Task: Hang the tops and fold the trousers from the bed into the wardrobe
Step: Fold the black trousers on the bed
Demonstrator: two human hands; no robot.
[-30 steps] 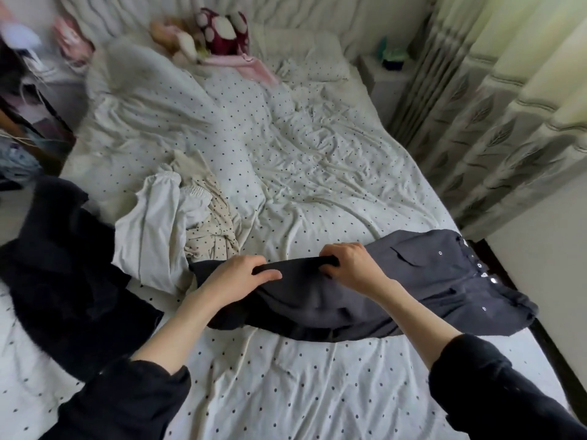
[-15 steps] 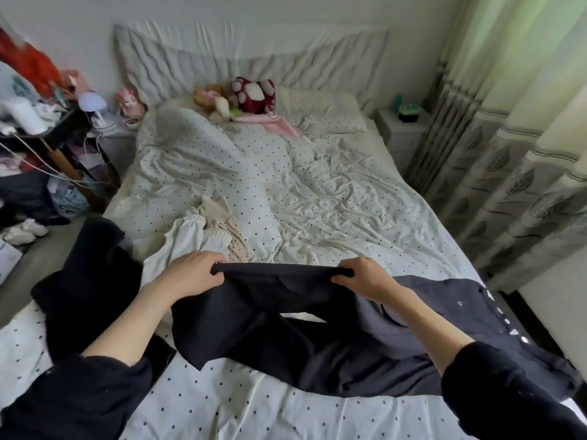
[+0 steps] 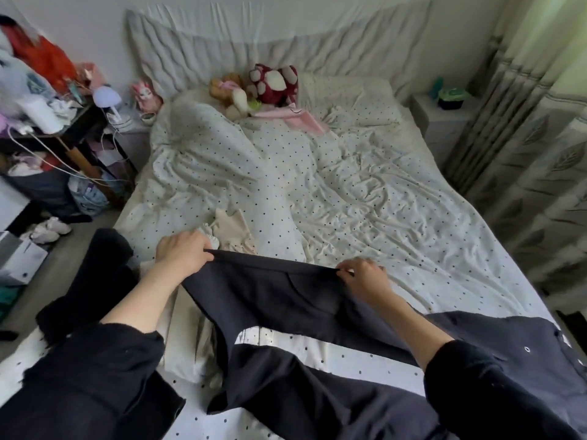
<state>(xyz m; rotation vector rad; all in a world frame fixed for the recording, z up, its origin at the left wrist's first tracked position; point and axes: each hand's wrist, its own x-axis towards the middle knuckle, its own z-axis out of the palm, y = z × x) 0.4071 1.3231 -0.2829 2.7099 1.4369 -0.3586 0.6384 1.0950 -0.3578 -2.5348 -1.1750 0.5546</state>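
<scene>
head view: both hands, left hand (image 3: 184,254) and right hand (image 3: 362,276), are pinching the trousers (image 3: 286,300) waistband at lower centre; the hanging legs are risking an uneven fold.

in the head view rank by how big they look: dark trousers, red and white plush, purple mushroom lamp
1. dark trousers, by far the largest, though nearest the camera
2. red and white plush
3. purple mushroom lamp, smallest; it stands about as far away as the plush

trousers (image 3: 286,300) lifted higher, waistband stretched wider
</scene>
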